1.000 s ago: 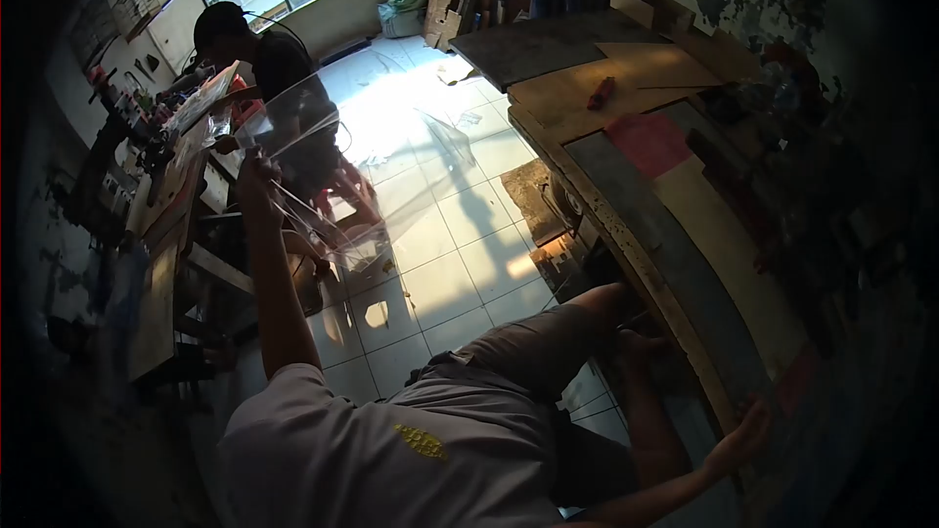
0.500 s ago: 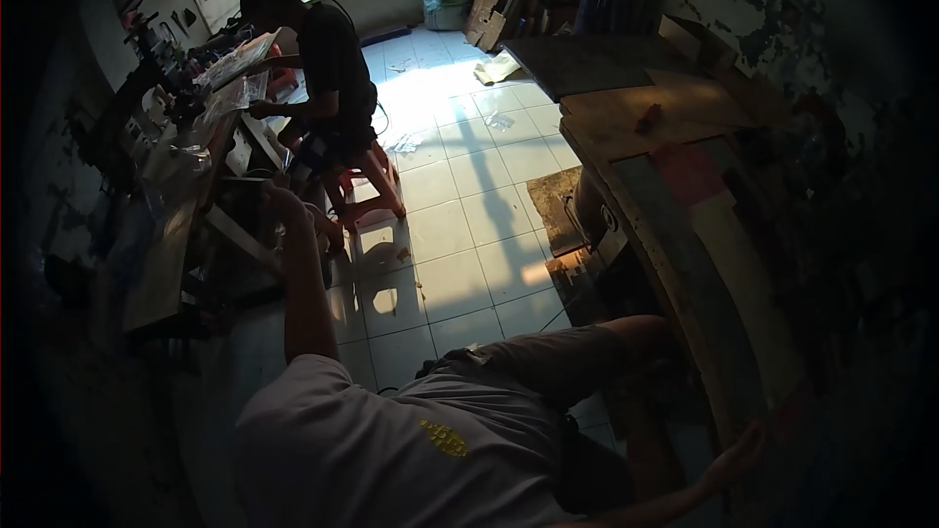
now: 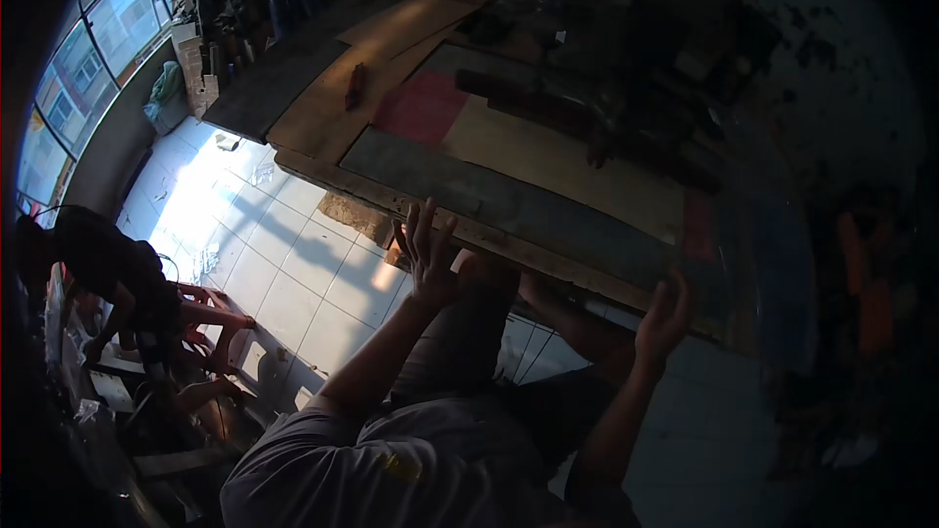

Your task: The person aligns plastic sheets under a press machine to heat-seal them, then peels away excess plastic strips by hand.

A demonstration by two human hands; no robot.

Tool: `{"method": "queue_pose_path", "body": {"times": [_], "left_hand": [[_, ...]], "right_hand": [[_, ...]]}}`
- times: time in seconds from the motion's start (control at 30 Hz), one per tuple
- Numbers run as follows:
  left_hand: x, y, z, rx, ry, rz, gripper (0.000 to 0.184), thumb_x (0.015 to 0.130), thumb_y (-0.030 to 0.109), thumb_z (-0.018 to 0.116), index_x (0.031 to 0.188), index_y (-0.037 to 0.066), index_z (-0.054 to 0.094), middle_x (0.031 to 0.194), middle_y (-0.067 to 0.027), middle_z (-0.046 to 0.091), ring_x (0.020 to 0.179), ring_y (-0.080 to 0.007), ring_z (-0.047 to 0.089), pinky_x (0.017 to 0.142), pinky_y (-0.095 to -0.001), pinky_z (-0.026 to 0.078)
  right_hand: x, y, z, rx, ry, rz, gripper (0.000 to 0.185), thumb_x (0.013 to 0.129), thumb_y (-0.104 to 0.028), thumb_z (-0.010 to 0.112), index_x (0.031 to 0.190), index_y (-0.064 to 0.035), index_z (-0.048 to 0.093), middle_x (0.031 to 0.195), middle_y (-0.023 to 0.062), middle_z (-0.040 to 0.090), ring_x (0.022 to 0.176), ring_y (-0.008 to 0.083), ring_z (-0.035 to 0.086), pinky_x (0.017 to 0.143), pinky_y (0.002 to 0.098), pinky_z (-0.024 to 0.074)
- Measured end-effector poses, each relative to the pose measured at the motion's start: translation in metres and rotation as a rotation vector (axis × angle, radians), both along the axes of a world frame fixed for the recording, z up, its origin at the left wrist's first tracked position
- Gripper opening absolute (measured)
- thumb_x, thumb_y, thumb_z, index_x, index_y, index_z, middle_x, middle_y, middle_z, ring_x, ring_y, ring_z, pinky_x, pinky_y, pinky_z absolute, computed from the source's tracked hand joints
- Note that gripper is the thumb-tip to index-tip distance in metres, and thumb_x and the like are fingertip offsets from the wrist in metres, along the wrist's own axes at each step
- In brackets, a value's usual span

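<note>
While shadow hides any contact, we see the right hand (image 3: pixel 666 318) half open, fingers loosely bent, and the left hand (image 3: pixel 430 259) splayed, both by the workbench (image 3: pixel 548 261)'s near edge; dark clutter (image 3: pixel 599 127) beyond blurs together.

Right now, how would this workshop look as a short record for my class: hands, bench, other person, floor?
Left hand: fingers spread, near the workbench edge; contact unclear
Right hand: farther along that edge; grip unclear
Bench surface: grey strip alongside a cream sheet; red patch at the cream sheet's left end
Co-worker: at the picture's left, near a red stool
Floor: pale tiles, partly sunlit
</note>
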State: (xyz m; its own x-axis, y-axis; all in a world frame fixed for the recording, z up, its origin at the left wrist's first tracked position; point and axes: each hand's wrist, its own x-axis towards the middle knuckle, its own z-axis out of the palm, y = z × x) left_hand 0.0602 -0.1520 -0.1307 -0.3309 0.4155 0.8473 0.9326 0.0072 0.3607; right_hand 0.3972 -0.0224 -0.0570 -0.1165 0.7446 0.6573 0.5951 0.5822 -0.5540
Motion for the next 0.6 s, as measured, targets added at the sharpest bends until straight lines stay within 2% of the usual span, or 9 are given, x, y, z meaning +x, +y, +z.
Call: {"method": "queue_pose_path", "body": {"times": [0.03, 0.07, 0.13, 0.23, 0.27, 0.37, 0.4, 0.53, 0.6], "left_hand": [[0.013, 0.017, 0.002, -0.026, -0.030, -0.101, 0.062, 0.092, 0.042, 0.064, 0.145, 0.012, 0.053, 0.161, -0.0191, 0.041, 0.155, -0.0421, 0.025, 0.124, -0.0632, 0.009], [0.025, 0.028, 0.009, -0.152, 0.051, -0.033, 0.052, 0.090, 0.041, 0.065, 0.134, 0.015, 0.065, 0.150, -0.0113, 0.054, 0.149, -0.0347, 0.036, 0.123, -0.0579, 0.014], [0.027, 0.039, -0.004, -0.020, 0.107, -0.039, 0.043, 0.089, 0.039, 0.066, 0.126, 0.019, 0.070, 0.144, -0.0062, 0.059, 0.142, -0.0301, 0.043, 0.120, -0.0541, 0.019], [0.022, 0.037, -0.009, 0.010, 0.124, -0.077, 0.032, 0.087, 0.037, 0.066, 0.115, 0.023, 0.075, 0.138, -0.0011, 0.062, 0.131, -0.0249, 0.049, 0.115, -0.0500, 0.024], [0.020, 0.033, -0.009, -0.012, 0.128, -0.098, 0.032, 0.088, 0.037, 0.066, 0.115, 0.023, 0.075, 0.138, -0.0012, 0.062, 0.132, -0.0252, 0.049, 0.115, -0.0501, 0.024], [0.012, 0.028, -0.015, -0.073, 0.174, -0.130, 0.033, 0.087, 0.035, 0.066, 0.117, 0.023, 0.073, 0.140, -0.0027, 0.062, 0.134, -0.0264, 0.048, 0.118, -0.0510, 0.021], [0.011, 0.027, -0.015, -0.085, 0.189, -0.124, 0.034, 0.087, 0.035, 0.066, 0.118, 0.023, 0.073, 0.140, -0.0030, 0.062, 0.134, -0.0266, 0.047, 0.119, -0.0514, 0.020], [0.011, 0.025, -0.016, -0.112, 0.189, -0.136, 0.035, 0.088, 0.033, 0.066, 0.120, 0.021, 0.071, 0.140, -0.0053, 0.062, 0.134, -0.0291, 0.047, 0.122, -0.0519, 0.017], [0.012, 0.024, -0.016, -0.115, 0.195, -0.124, 0.034, 0.089, 0.034, 0.064, 0.120, 0.020, 0.070, 0.140, -0.0066, 0.062, 0.135, -0.0307, 0.046, 0.122, -0.0526, 0.016]], "right_hand": [[-0.008, -0.013, 0.007, 0.169, -0.184, -0.063, 0.036, 0.109, -0.026, 0.053, 0.135, -0.0025, 0.060, 0.133, 0.0154, 0.063, 0.123, 0.0321, 0.061, 0.099, 0.0433, 0.0504], [-0.014, -0.029, 0.012, 0.129, -0.301, -0.129, 0.038, 0.109, -0.027, 0.053, 0.138, -0.0032, 0.058, 0.137, 0.0155, 0.060, 0.127, 0.0340, 0.058, 0.101, 0.0450, 0.0495], [-0.020, -0.058, 0.013, 0.033, -0.529, -0.252, 0.044, 0.108, -0.029, 0.051, 0.145, -0.0047, 0.052, 0.145, 0.0155, 0.056, 0.135, 0.0378, 0.053, 0.104, 0.0483, 0.0476], [-0.012, -0.063, -0.022, 0.050, -0.493, -0.294, 0.050, 0.107, -0.033, 0.052, 0.148, -0.0056, 0.048, 0.153, 0.0149, 0.049, 0.147, 0.0372, 0.042, 0.110, 0.0492, 0.0430], [-0.010, -0.065, -0.031, -0.036, -0.463, -0.269, 0.054, 0.105, -0.032, 0.055, 0.149, -0.0033, 0.044, 0.159, 0.0194, 0.041, 0.153, 0.0442, 0.029, 0.118, 0.0545, 0.0341], [-0.008, -0.048, -0.086, 0.125, -0.240, -0.225, 0.053, 0.105, -0.029, 0.056, 0.148, -0.0001, 0.043, 0.160, 0.0251, 0.036, 0.153, 0.0519, 0.022, 0.120, 0.0621, 0.0263], [-0.008, -0.042, -0.099, 0.112, -0.211, -0.216, 0.057, 0.103, -0.030, 0.058, 0.146, 0.0016, 0.040, 0.159, 0.0296, 0.031, 0.152, 0.0579, 0.017, 0.120, 0.0689, 0.0183], [-0.015, -0.007, -0.148, 0.364, -0.130, -0.343, 0.065, 0.096, -0.041, 0.067, 0.142, -0.0029, 0.041, 0.157, 0.0274, 0.032, 0.149, 0.0610, 0.021, 0.118, 0.0717, 0.0226], [-0.019, -0.003, -0.156, 0.388, -0.114, -0.388, 0.065, 0.096, -0.044, 0.067, 0.140, -0.0035, 0.042, 0.156, 0.0271, 0.034, 0.149, 0.0604, 0.022, 0.117, 0.0716, 0.0242]]}}
